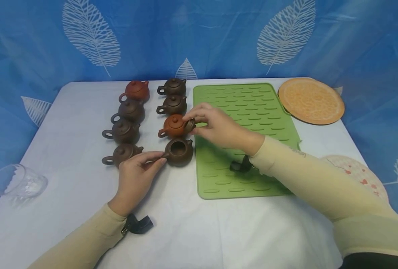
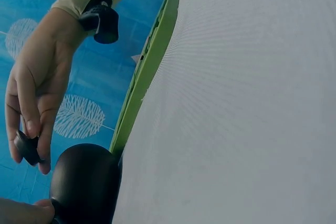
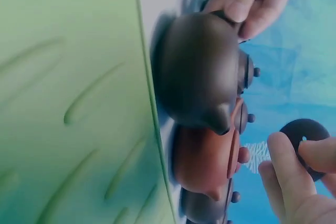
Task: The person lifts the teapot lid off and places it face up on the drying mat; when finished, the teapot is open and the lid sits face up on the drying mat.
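Observation:
A dark brown teapot (image 1: 178, 158) stands without its lid, its round mouth showing, on the white cloth at the left edge of the green mat. My left hand (image 1: 139, 175) pinches its handle between thumb and fingers. Up and to the right, my right hand (image 1: 216, 125) holds the small dark teapot lid (image 1: 190, 125) by its edge, tilted, above the table. In the head view this lid overlaps the spout side of a reddish-orange teapot (image 1: 174, 125). The right wrist view shows the lid (image 3: 307, 135) with a small hole, and the open teapot's body (image 3: 202, 72) and spout.
Two dark lidded teapots (image 1: 173, 104) stand behind the orange one. Another column of lidded teapots (image 1: 126, 130) is at left, with a reddish one (image 1: 137, 90) farthest back. A clear glass (image 1: 27, 183) lies at far left. Right are the green mat (image 1: 232, 179), an orange round placemat (image 1: 311, 101) and a patterned disc (image 1: 360, 175).

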Tool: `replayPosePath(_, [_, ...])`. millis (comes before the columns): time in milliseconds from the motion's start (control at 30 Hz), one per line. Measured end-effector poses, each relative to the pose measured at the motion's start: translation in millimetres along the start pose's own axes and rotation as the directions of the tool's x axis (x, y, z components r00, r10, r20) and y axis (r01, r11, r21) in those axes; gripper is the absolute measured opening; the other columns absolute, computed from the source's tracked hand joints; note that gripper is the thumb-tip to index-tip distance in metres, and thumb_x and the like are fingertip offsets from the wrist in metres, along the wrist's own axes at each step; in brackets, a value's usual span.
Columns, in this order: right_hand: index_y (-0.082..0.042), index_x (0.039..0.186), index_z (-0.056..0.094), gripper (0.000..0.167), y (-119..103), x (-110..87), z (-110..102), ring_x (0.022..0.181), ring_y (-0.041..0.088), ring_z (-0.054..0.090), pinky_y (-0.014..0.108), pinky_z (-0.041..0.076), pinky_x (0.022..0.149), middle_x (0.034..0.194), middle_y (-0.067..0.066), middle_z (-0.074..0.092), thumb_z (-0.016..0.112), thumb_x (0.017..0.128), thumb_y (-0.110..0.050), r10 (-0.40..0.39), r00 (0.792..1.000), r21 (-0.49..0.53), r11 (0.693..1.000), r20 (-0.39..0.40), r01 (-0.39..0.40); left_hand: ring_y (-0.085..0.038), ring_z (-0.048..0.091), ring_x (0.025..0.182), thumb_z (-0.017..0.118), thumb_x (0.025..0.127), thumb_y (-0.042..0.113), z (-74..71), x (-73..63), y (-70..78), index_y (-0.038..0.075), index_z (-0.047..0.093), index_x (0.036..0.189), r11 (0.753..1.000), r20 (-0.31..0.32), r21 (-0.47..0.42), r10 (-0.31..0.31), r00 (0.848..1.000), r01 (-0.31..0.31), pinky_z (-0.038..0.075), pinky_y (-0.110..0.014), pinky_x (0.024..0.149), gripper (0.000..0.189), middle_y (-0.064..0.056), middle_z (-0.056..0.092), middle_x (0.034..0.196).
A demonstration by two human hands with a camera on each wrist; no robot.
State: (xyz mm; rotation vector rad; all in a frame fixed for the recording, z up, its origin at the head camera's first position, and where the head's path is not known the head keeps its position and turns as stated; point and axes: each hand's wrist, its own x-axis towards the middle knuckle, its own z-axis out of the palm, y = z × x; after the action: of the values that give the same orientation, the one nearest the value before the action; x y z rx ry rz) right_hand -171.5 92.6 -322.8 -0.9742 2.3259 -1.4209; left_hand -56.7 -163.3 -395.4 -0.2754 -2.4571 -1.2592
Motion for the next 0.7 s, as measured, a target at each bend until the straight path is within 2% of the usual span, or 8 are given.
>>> replayPosePath(100, [0.008, 0.135, 0.063, 0.041, 1, -0.6, -3, 0.129, 0.030, 0.059, 0.033, 0.054, 0.098, 0.138, 0.014, 0.055, 0.068, 0.094, 0.014, 0.078, 0.997, 0.154, 0.985, -0.014, -0.075, -0.011, 0.074, 0.092, 0.090, 0.085, 0.005, -0.7, -0.5, 0.0, 0.007, 0.084, 0.104, 1.000, 0.002, 0.004, -0.001, 1.000, 0.001, 0.053, -0.015, 0.079, 0.019, 0.001, 0.079, 0.099])
replayPosePath(167, [0.007, 0.135, 0.062, 0.041, 1, -1.8, -5, 0.129, 0.028, 0.059, 0.034, 0.054, 0.097, 0.140, 0.012, 0.056, 0.070, 0.095, 0.009, 0.121, 0.992, 0.194, 0.975, -0.029, -0.113, -0.011, 0.074, 0.092, 0.090, 0.085, 0.005, -1.0, -0.8, 0.1, 0.007, 0.084, 0.104, 1.000, 0.004, 0.008, -0.003, 1.000, 0.003, 0.053, -0.014, 0.079, 0.019, 0.002, 0.079, 0.099])
replayPosePath(267, [0.003, 0.134, 0.061, 0.041, 3, -3.3, -6, 0.122, 0.023, 0.062, 0.034, 0.054, 0.095, 0.134, 0.011, 0.060, 0.076, 0.096, -0.003, 0.163, 0.984, 0.200, 0.969, -0.067, -0.147, -0.010, 0.074, 0.092, 0.089, 0.086, 0.005, -1.0, -1.4, 0.2, 0.007, 0.084, 0.104, 1.000, 0.004, 0.006, -0.009, 1.000, 0.009, 0.053, -0.014, 0.079, 0.019, 0.002, 0.079, 0.099])
replayPosePath(367, [0.002, 0.128, 0.061, 0.040, 5, -3.8, -7, 0.110, 0.022, 0.066, 0.033, 0.052, 0.089, 0.122, 0.012, 0.065, 0.081, 0.095, -0.009, 0.186, 0.974, 0.202, 0.967, -0.130, -0.158, -0.011, 0.074, 0.092, 0.089, 0.086, 0.005, -0.7, -1.8, 0.2, 0.007, 0.084, 0.104, 1.000, 0.002, -0.007, -0.014, 1.000, 0.014, 0.054, -0.015, 0.079, 0.019, 0.002, 0.079, 0.099])
replayPosePath(500, [0.002, 0.120, 0.063, 0.033, 8, -4.1, -9, 0.102, 0.022, 0.068, 0.031, 0.052, 0.085, 0.113, 0.013, 0.068, 0.081, 0.094, -0.005, 0.202, 0.956, 0.182, 0.969, -0.210, -0.165, -0.012, 0.075, 0.092, 0.089, 0.086, 0.003, -0.4, -2.1, 0.3, 0.006, 0.084, 0.104, 1.000, -0.001, -0.026, -0.012, 1.000, 0.012, 0.055, -0.016, 0.079, 0.019, 0.001, 0.079, 0.099])
replayPosePath(700, [0.003, 0.119, 0.064, 0.030, 14, -4.6, -16, 0.106, 0.024, 0.068, 0.032, 0.056, 0.087, 0.118, 0.014, 0.066, 0.078, 0.093, 0.003, 0.231, 0.938, 0.193, 0.964, -0.258, -0.184, -0.011, 0.074, 0.093, 0.089, 0.086, 0.005, -0.1, -2.2, -0.2, 0.007, 0.084, 0.104, 1.000, 0.000, -0.026, -0.013, 1.000, 0.013, 0.054, -0.016, 0.079, 0.019, 0.002, 0.079, 0.099])
